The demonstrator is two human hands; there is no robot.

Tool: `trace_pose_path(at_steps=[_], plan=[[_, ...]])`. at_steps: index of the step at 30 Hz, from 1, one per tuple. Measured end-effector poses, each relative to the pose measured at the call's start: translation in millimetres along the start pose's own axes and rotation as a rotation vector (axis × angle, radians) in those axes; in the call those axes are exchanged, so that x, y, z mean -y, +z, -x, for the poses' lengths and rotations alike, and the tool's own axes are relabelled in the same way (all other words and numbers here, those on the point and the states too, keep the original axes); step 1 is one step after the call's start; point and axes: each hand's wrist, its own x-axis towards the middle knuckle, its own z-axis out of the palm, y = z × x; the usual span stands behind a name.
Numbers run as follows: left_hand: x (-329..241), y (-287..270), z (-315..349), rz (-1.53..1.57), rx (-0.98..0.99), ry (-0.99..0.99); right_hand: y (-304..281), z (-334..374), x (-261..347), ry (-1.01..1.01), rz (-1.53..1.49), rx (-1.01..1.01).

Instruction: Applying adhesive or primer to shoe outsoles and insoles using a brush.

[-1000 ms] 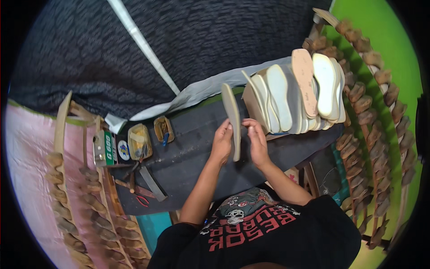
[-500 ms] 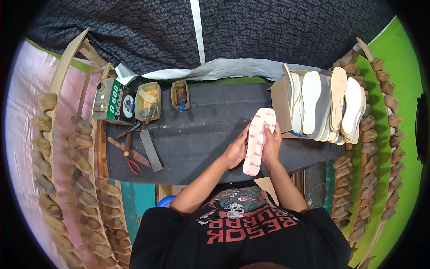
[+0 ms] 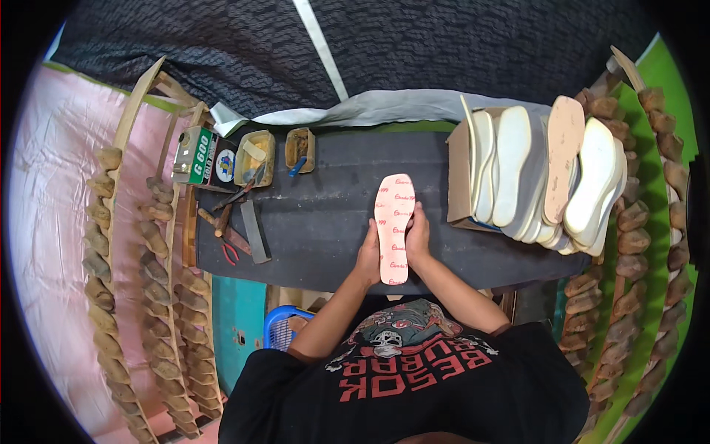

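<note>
Now both hands, left hand (image 3: pixel 367 255) and right hand (image 3: pixel 418 238), pinch the pink shoe insole (image 3: pixel 393 226) flat on the dark surface (image 3: pixel 318 214), left of the cardboard box (image 3: pixel 458 174) of stacked insoles (image 3: pixel 551 174); many remain unhandled.

Box of pale insoles (image 3: pixel 540 174) right of hands; pliers (image 3: pixel 231 250), glue trays (image 3: pixel 255 157) left; shoe lasts (image 3: pixel 166 296) both sides.

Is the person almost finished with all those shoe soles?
Not nearly, it seems. One pink insole lies flat on the dark table, pressed between the left hand and right hand. A whole stack of soles waits in the cardboard box.
</note>
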Motion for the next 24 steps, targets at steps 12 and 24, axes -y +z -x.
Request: trace_pose_path(at_steps=[12, 24], plan=[[-72, -105, 53, 0.228, -0.094, 0.139, 86, -41, -83, 0.154, 0.234, 0.264], [-120, -214, 76, 0.525, -0.018, 0.185, 193, -127, -124, -0.385, 0.85, 0.281]])
